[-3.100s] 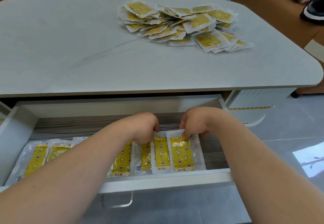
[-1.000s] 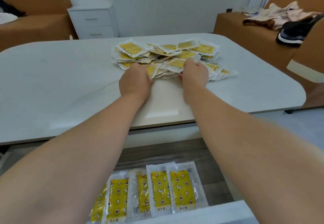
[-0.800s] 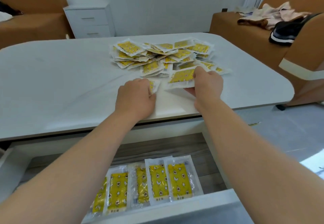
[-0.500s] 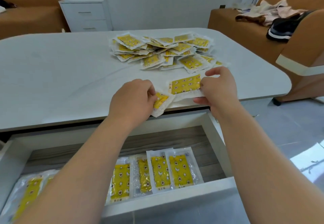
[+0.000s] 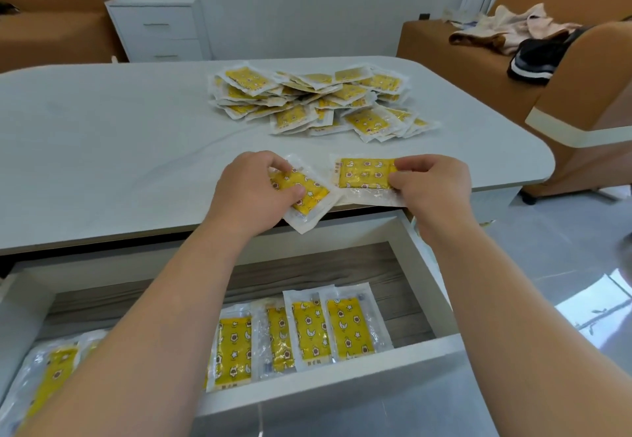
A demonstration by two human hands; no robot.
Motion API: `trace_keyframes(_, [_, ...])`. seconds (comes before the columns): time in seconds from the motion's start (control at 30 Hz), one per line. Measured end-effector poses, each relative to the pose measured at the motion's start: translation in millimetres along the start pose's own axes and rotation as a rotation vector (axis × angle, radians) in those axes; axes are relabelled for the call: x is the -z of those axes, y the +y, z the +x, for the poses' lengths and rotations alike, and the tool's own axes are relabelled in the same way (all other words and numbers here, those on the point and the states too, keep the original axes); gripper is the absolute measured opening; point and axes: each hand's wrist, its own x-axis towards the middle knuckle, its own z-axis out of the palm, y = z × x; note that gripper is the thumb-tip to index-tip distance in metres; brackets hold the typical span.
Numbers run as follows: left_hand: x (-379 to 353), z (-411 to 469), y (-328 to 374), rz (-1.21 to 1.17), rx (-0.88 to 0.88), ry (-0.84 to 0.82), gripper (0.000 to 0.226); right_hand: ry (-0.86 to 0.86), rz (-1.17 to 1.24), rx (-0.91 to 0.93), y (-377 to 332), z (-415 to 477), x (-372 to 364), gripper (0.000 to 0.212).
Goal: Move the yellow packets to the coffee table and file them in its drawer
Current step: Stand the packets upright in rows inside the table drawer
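The head camera looked down at a grey coffee table (image 5: 102, 135) with its drawer (image 5: 342, 380) pulled open under the near edge. The left hand (image 5: 253, 190) pinched the slanted packet (image 5: 309, 197), with the thumb on top and the fingers curled over its far side. This yellow packet lay crooked and stuck out past the near edge of the table, above the open drawer. The right hand (image 5: 434, 187) pinched the sideways packet (image 5: 364, 173) by its right end, between the thumb and the fingers. That packet lay long-ways across, low over the table top by the edge; I could not tell if it touched the table. The two hands were apart, each with its own packet, and the two packets met at their corners in the middle. Farther back on the table sat a big messy pile of yellow packets (image 5: 307, 98). Down in the drawer, a row of packets (image 5: 345, 327) lay flat side by side on the wooden bottom, and the left arm hid some of them. A small white cabinet (image 5: 157, 29) stood by the back wall. A brown sofa (image 5: 444, 40) on the right had clothes (image 5: 506, 29) on it.
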Motion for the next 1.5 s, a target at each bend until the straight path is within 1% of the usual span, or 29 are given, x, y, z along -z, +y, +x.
trace_keyframes(0.1, [-0.6,0.7,3.4,-0.049,-0.033,0.019,0.036,0.002,-0.018,0.013,-2.3,0.1,-0.9,0.037])
trace_keyframes(0.13, [-1.2,1.2,3.4,-0.103,-0.031,0.022,0.035,-0.010,-0.011,0.001,-3.3,-0.4,-1.5,0.042])
trace_keyframes(0.2, [-2.8,2.2,3.5,-0.292,0.017,0.003,0.031,-0.026,0.010,-0.021,-4.4,-1.7,-3.5,0.047])
trace_keyframes(0.27, [-3.7,1.3,5.4,-0.450,0.078,-0.022,0.027,-0.033,0.015,-0.003,-4.2,-3.7,-7.0,0.044])
trace_keyframes(0.33, [-1.6,-0.7,10.5,-0.470,0.091,-0.037,0.024,-0.025,0.011,0.032,-3.9,-5.2,-10.4,0.033])
trace_keyframes(0.4, [3.8,-1.8,14.8,-0.457,0.058,-0.082,0.026,-0.012,-0.014,0.046,-6.2,-6.4,-10.7,0.029])
trace_keyframes(0.43, [8.1,-3.2,17.2,-0.442,0.032,-0.148,0.031,-0.004,-0.034,0.053,-8.2,-6.3,-9.9,0.031])
trace_keyframes(0.5, [16.6,-8.3,22.8,-0.382,-0.037,-0.371,0.045,0.016,-0.057,0.086,-11.2,-3.9,-5.8,0.038])
trace_keyframes(0.57, [19.8,-15.7,31.1,-0.242,-0.110,-0.590,0.053,-0.007,-0.043,0.140,-14.5,-3.0,0.7,0.050])
trace_keyframes(0.6, [17.9,-18.9,35.3,-0.152,-0.142,-0.663,0.052,-0.039,-0.021,0.172,-15.5,-2.5,4.0,0.056])
trace_keyframes(0.7, [-2.1,-24.3,39.8,0.134,-0.188,-0.769,0.045,-0.166,0.002,0.299,-19.6,-7.3,11.3,0.064])
trace_keyframes(0.77, [-19.4,-26.4,33.3,0.271,-0.166,-0.813,0.038,-0.248,-0.035,0.391,-21.7,-8.3,15.4,0.068])
trace_keyframes(0.83, [-36.2,-27.0,21.2,0.338,-0.142,-0.852,0.034,-0.339,-0.072,0.442,-26.2,-5.8,21.9,0.063])
trace_keyframes(0.9, [-51.1,-26.6,7.3,0.304,-0.086,-0.857,0.031,-0.452,-0.120,0.453,-33.3,-2.1,32.8,0.049])
trace_keyframes(0.97, [-64.9,-26.5,-4.2,0.163,-0.017,-0.819,0.025,-0.608,-0.219,0.413,-40.0,0.6,44.4,0.038])
trace_keyframes(1.03, [-78.8,-28.1,-10.1,-0.053,0.049,-0.798,0.027,-0.757,-0.353,0.366,-40.8,3.0,51.7,0.032])
trace_keyframes(1.07, [-85.4,-29.4,-12.0,-0.127,0.068,-0.799,0.028,-0.803,-0.428,0.353,-39.2,4.8,52.3,0.029])
trace_keyframes(1.1, [-92.5,-30.8,-13.7,-0.146,0.061,-0.807,0.028,-0.841,-0.508,0.340,-36.6,6.5,51.6,0.026])
trace_keyframes(1.17, [-107.6,-33.3,-18.2,-0.134,0.020,-0.826,0.027,-0.929,-0.689,0.317,-28.8,10.5,45.8,0.024])
trace_keyframes(1.23, [-120.5,-34.5,-20.0,-0.115,-0.012,-0.817,0.031,-1.021,-0.897,0.292,-16.5,12.4,36.9,0.024])
trace_keyframes(1.33, [-130.6,-34.9,-16.4,-0.029,-0.071,-0.741,0.030,-1.118,-1.175,0.317,5.1,10.3,20.2,0.023])
trace_keyframes(1.4, [-132.1,-34.3,-17.3,0.026,-0.132,-0.715,0.032,-1.165,-1.295,0.324,19.2,7.3,9.8,0.026])
trace_keyframes(1.5, [-128.8,-33.8,-24.9,0.099,-0.176,-0.790,0.046,-1.176,-1.411,0.353,37.4,2.1,-1.7,0.031])
